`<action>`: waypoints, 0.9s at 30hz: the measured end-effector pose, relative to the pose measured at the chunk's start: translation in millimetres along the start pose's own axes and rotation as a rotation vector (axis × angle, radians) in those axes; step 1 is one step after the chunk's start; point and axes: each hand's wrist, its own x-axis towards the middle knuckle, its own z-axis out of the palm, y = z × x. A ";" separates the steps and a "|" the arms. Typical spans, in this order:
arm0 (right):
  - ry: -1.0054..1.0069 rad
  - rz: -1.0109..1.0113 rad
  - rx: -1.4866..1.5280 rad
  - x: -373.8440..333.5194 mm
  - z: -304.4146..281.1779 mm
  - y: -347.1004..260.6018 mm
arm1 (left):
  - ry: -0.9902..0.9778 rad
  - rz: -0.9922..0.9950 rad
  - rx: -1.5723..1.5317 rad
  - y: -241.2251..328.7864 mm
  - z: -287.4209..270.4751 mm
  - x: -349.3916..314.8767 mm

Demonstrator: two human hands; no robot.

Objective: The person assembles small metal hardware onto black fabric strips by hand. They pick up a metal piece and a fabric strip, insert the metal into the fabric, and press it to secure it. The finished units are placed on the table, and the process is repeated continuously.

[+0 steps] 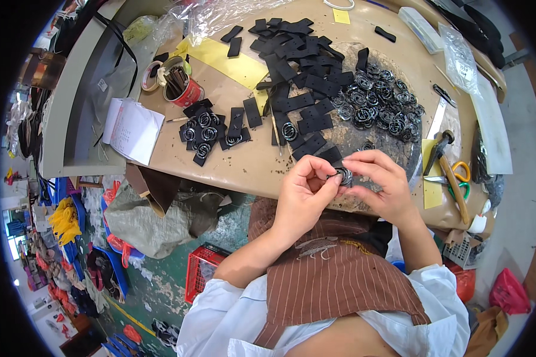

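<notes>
Close to the table's front edge, my left hand (305, 191) pinches a glossy dark spiral rosette (344, 175) between thumb and fingers. On the rosette's other side my right hand (384, 184) has curled fingers, its thumb and fingertips at the piece. Whatever lies behind the rosette is hidden by my fingers. Just beyond the hands sits a heap of similar rosettes (381, 98) on a round dark slab (414, 122). Flat black strips (301, 50), some with small holes, are piled to its left. Farther left, several rosettes (205, 132) rest on black strips.
A hammer (439, 151) and orange-and-green-handled scissors (460, 174) lie at the right, with a plastic bag (458, 56) beyond. At the left are a red tin (187, 94) of sticks, a tape roll (150, 76) and a notepad (133, 131). A thin pointed tool (276, 128) lies among the strips.
</notes>
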 end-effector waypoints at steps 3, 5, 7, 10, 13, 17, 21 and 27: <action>0.001 -0.012 0.087 -0.9 1.3 3.2 | -0.001 -0.007 -0.022 0.4 2.9 -2.2; 0.022 -0.049 0.133 -3.7 4.5 6.0 | -0.007 -0.023 -0.033 1.9 4.1 -4.9; 0.045 -0.133 0.138 -7.8 7.2 10.5 | -0.021 -0.036 -0.031 4.1 5.5 -6.6; 0.120 -0.108 0.180 -16.9 13.3 17.5 | -0.057 -0.036 0.023 3.3 5.6 -3.9; 0.258 -0.112 0.131 -19.6 22.2 13.6 | -0.042 0.022 0.019 -1.6 8.5 -3.0; 0.354 -0.082 0.107 -23.2 32.6 8.6 | 0.016 -0.050 -0.161 5.3 13.3 -7.8; 0.242 -0.060 0.131 -19.2 29.5 3.4 | -0.029 -0.129 -0.065 0.5 -4.6 -3.7; -0.144 0.159 0.202 8.8 -23.5 -10.3 | -0.108 -0.200 0.031 24.2 -13.8 -1.0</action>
